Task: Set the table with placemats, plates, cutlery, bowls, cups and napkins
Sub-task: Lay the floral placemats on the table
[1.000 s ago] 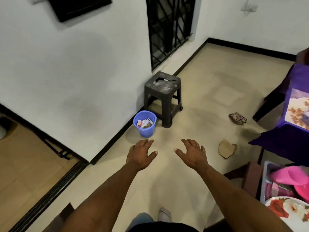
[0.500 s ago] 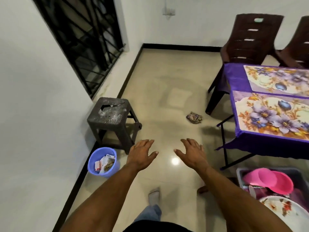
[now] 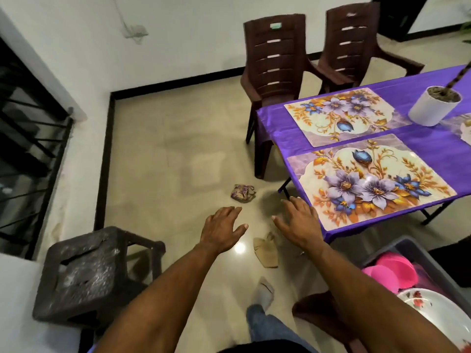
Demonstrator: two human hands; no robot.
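Two floral placemats lie on a table with a purple cloth [image 3: 430,146] at the right: a near placemat [image 3: 367,184] and a far placemat [image 3: 341,115]. A grey bin [image 3: 418,256] at the lower right holds pink bowls [image 3: 392,272] and a white floral plate [image 3: 441,319]. My left hand [image 3: 221,229] and my right hand [image 3: 298,221] are stretched out in front of me, palms down, fingers spread, holding nothing. The right hand hovers just off the table's near left corner.
Two brown plastic chairs [image 3: 277,70] stand behind the table. A white pot [image 3: 433,105] sits on the cloth at the right. A dark stool [image 3: 89,273] stands at the lower left. A crumpled wrapper [image 3: 242,193] and a brown scrap [image 3: 265,252] lie on the floor.
My view has swung to the right, from the wall and blue bucket toward the table. Both hands keep the same spread pose in front of me.
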